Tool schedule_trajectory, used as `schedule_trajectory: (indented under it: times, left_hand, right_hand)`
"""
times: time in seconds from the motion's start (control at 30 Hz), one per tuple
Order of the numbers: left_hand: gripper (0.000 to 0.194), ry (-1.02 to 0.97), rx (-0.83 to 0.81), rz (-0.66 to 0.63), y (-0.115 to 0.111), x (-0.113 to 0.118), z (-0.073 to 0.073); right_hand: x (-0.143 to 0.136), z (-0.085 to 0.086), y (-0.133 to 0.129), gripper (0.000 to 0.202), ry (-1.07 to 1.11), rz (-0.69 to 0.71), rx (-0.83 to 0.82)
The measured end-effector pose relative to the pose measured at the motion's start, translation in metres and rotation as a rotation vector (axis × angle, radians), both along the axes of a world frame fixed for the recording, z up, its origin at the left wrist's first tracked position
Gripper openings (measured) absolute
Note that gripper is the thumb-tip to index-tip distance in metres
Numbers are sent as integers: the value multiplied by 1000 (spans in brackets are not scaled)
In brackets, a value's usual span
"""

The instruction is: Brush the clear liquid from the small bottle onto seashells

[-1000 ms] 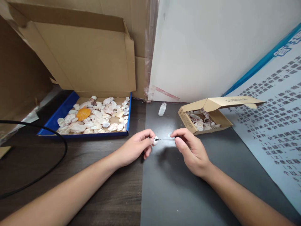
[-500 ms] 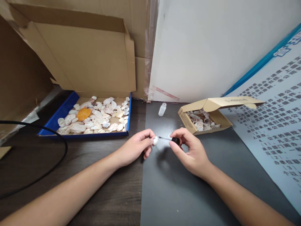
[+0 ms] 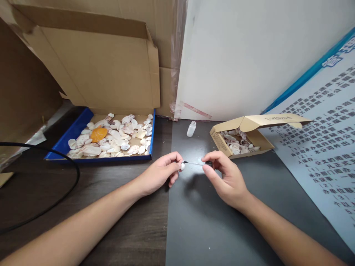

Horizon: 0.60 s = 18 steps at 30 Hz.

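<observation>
Between the thumb and fingers of my left hand (image 3: 161,173) is a small white shell (image 3: 182,166). My right hand (image 3: 226,175) pinches the black cap of a thin brush (image 3: 195,163), whose dark tip points left and meets the upper edge of the shell. Behind the hands, a small translucent bottle (image 3: 191,129) stands uncapped on the dark grey mat (image 3: 194,221). Part of the black cap is hidden by my right fingers.
An open blue-sided box (image 3: 97,160) at the left holds many shells, one of them orange. A smaller open cardboard box (image 3: 266,142) with shells lies at the right. A black cable (image 3: 78,173) loops over the left side. Printed sheet (image 3: 318,147) at far right.
The brush has turned slightly and its tip has moved left, from just beside the shell onto its upper edge. My left hand has stayed nearly still.
</observation>
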<state>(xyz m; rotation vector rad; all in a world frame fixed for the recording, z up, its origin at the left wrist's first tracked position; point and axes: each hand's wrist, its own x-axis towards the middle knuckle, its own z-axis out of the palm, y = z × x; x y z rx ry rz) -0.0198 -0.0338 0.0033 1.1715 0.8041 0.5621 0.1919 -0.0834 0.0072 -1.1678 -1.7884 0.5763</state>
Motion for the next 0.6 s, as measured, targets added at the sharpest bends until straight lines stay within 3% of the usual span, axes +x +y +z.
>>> schedule_trajectory:
  times: [0.6]
  left_hand:
    - [21, 8, 24, -24, -1, -2, 0]
  right_hand:
    - [-2, -1, 1, 6, -10, 8, -4]
